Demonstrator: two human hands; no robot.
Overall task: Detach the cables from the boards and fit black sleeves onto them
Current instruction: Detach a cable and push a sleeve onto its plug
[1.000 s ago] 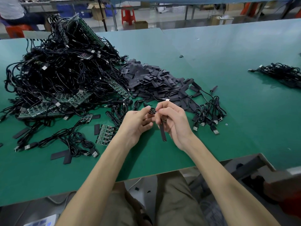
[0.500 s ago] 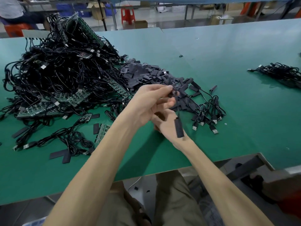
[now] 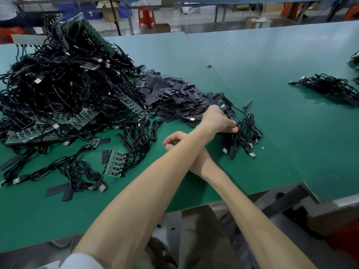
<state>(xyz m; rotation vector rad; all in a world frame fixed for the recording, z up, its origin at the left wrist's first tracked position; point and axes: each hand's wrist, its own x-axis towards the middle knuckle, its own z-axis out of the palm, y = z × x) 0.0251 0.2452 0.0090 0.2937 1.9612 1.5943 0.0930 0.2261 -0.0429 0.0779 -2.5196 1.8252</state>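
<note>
I found no legible text, label, brand or number anywhere in the frame. Any print on the green circuit boards (image 3: 114, 166) at lower left was too small to read. The cardboard box (image 3: 162, 28) at the top edge showed me no readable marking.

You're working in an electronics assembly workshop: a heap of cables and circuit boards (image 3: 64, 84) is lying on the long green worktable (image 3: 272, 61), with black sleeves (image 3: 171, 94) piling beside it. A red stool (image 3: 146, 15), cardboard boxes (image 3: 162, 28) and blue crates (image 3: 89, 10) are standing beyond the table's far edge.
</note>
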